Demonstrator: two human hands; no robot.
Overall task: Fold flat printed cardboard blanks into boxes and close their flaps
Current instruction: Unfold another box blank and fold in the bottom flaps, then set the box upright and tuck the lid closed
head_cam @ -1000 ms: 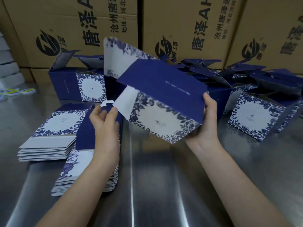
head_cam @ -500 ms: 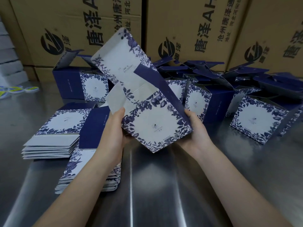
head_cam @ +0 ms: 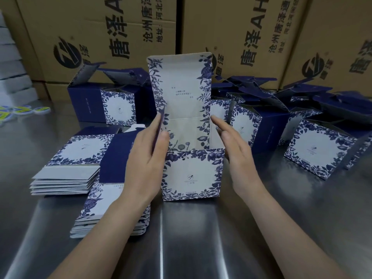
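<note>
Two bare hands flank a half-formed box (head_cam: 192, 174) that stands upright on the steel desk (head_cam: 191, 238), near its middle and just in front of us. Its white front panel with the blue floral border faces us, and its tall lid flap (head_cam: 179, 87) stands straight up at the back, with small printed lines on its inner face. Our left grip (head_cam: 145, 158) is wide, its fingers straight and laid flat along the outside of the dark blue side flap (head_cam: 158, 127) on the box's left. The thumb lies by that flap's inner face, though we cannot tell whether it presses. Our right grip (head_cam: 237, 156) is wide as well, fingers straight and together, held just beside the box's right wall and holding nothing; whether it touches the cardboard we cannot tell. Left of the box lie two stacks of flat blanks: one stack (head_cam: 66, 178) further left, the other stack (head_cam: 112, 198) partly under our left forearm. Behind stand folded boxes with open flaps, one at the back left (head_cam: 118, 106), one at the right (head_cam: 318, 150), and a jumbled heap (head_cam: 261, 93) between them. Brown shipping cartons (head_cam: 100, 37) printed with black characters line the back. Several small round yellow-and-green discs (head_cam: 24, 110) lie at the desk's far left.
</note>
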